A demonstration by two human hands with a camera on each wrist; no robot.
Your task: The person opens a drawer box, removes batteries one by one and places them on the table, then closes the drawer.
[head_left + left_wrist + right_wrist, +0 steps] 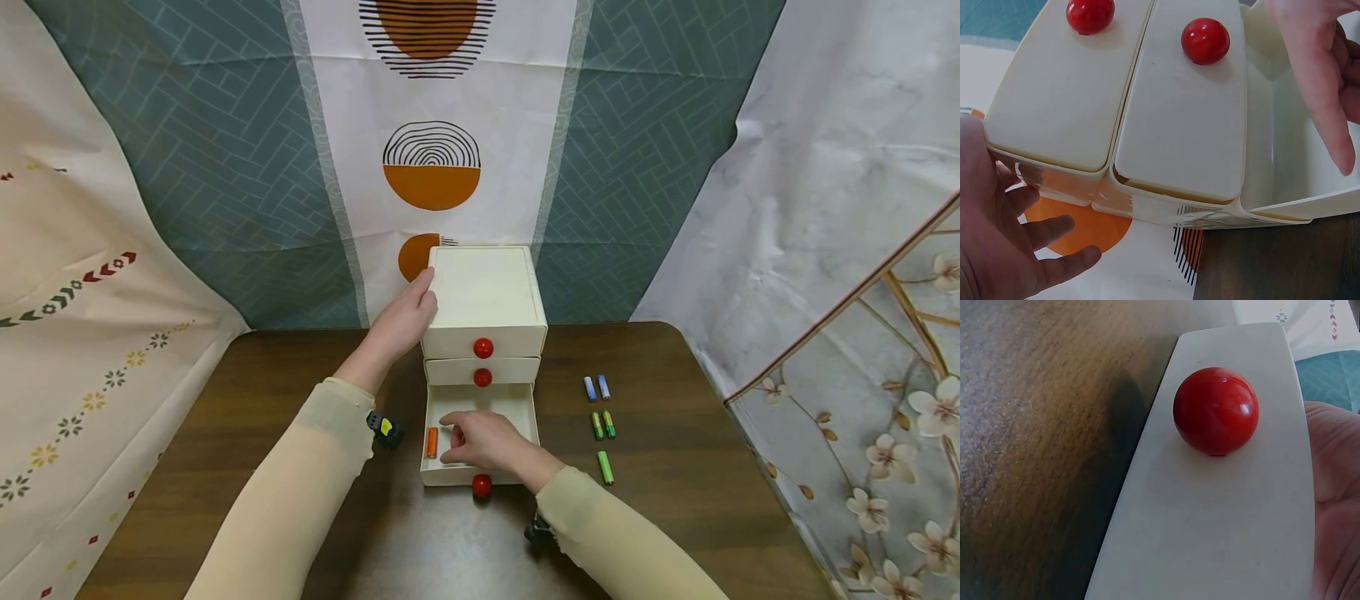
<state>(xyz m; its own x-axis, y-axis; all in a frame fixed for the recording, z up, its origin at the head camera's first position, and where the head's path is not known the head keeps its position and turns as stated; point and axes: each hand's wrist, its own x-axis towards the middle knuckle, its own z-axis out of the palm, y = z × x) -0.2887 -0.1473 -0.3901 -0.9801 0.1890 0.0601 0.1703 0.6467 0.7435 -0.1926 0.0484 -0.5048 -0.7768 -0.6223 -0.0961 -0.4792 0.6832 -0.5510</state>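
Note:
A small white cabinet with red ball knobs stands on the table, its bottom drawer pulled out. My left hand rests against the cabinet's upper left side; the left wrist view shows its fingers spread beside the wall. Over the open drawer is my right hand, index finger and thumb apart, no object visible between them. Just left of those fingertips, an orange battery lies along the drawer's left wall. In the right wrist view the drawer front with its red knob hides most of that hand.
Right of the cabinet, batteries lie on the table: two blue and white ones, two green and yellow ones and a light green one. The upper two drawers are closed. Patterned cloth hangs behind.

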